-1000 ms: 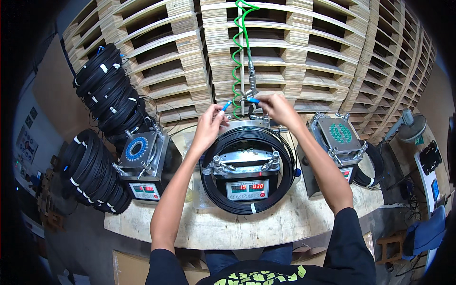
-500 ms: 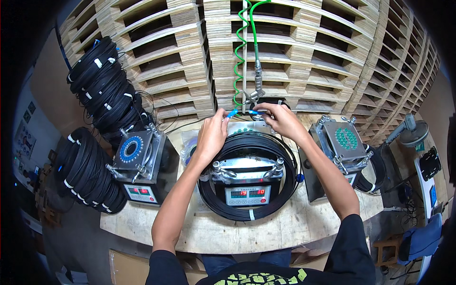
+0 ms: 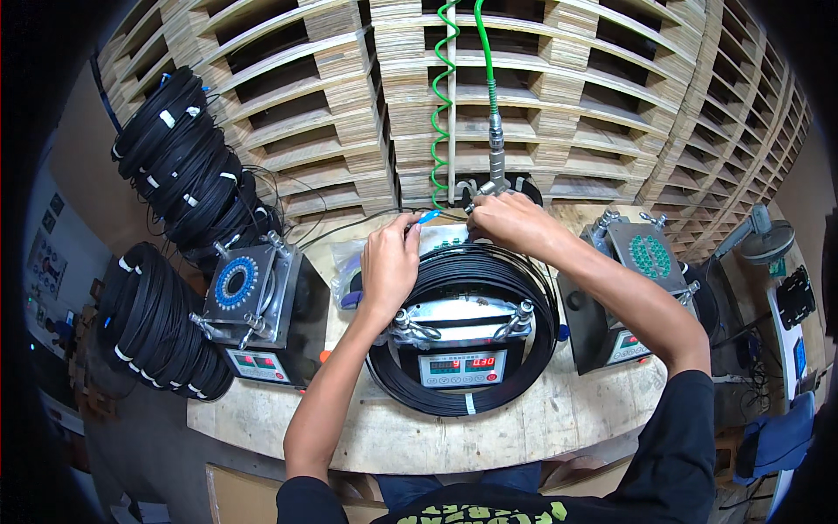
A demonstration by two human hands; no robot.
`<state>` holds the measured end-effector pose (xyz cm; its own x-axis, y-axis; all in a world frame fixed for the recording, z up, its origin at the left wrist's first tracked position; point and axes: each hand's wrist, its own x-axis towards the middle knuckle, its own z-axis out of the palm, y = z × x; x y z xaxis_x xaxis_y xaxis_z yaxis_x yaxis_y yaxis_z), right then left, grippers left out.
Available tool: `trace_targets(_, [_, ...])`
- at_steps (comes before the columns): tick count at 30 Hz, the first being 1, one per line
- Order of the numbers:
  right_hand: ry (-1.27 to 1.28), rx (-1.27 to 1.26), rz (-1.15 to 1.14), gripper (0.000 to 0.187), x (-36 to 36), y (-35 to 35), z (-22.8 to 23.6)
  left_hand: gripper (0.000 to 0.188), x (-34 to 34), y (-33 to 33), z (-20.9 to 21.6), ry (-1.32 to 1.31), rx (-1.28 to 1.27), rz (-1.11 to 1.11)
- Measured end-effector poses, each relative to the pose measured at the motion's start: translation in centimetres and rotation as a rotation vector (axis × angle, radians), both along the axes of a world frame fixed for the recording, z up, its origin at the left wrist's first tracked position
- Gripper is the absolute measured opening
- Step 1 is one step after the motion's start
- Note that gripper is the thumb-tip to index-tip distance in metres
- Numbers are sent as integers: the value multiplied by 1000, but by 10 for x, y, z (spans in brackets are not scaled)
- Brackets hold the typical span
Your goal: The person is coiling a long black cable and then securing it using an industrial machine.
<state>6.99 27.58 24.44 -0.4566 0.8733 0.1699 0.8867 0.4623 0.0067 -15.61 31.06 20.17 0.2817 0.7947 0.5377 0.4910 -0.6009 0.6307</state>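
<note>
My left hand [image 3: 393, 258] pinches a small blue cable connector [image 3: 429, 217] between thumb and fingertips, above the far part of the middle machine. To its right, my right hand [image 3: 517, 220] is closed around the lower part of a metal air blow gun [image 3: 497, 166], which hangs from a green hose [image 3: 486, 48]. The gun's short nozzle [image 3: 472, 208] points left toward the connector, a small gap apart. My right fingers are partly hidden behind the hand. Below both hands a coil of black cable [image 3: 470, 403] lies around the middle machine [image 3: 461, 332], which has a lit display.
Similar machines stand left [image 3: 275, 314] and right [image 3: 624, 288], with round connector-holding plates on top. Tall stacks of black cable coils [image 3: 179, 166] rise at the left. Wooden pallets [image 3: 305, 105] form a wall behind the wooden table [image 3: 367, 445]. A fan [image 3: 768, 240] stands far right.
My right hand has let the second blue connector out of view and closed on the air blow gun. My left hand still holds its connector. The view has shifted slightly.
</note>
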Motion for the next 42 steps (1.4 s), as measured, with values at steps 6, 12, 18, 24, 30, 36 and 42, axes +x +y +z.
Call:
trace_targets(6, [-149, -38, 9, 7, -18, 10, 12, 19, -1, -4, 2, -5, 31, 53])
trace_targets(12, [-259, -112, 60, 9, -37, 16, 16, 19, -3, -5, -1, -56, -1, 67])
trace_targets(18, [-137, -234, 45, 13, -27, 23, 11, 18, -1, 4, -1, -26, 31, -22])
trace_targets(24, [75, -110, -44, 14, -15, 12, -8, 18, -6, 20, 9, -23, 55, -193])
trace_targets(30, [614, -215, -286, 28, -7, -31, -20, 16, -2, 38, 30, 430, 85, -468])
trace_targets(36, [847, -53, -206, 25, -3, -32, -54, 10, 7, 40, 42, 608, 77, -511])
trace_targets(42, [1057, -7, -321, 26, 3, -34, -74, 10, 30, 37, 66, 884, 60, -471])
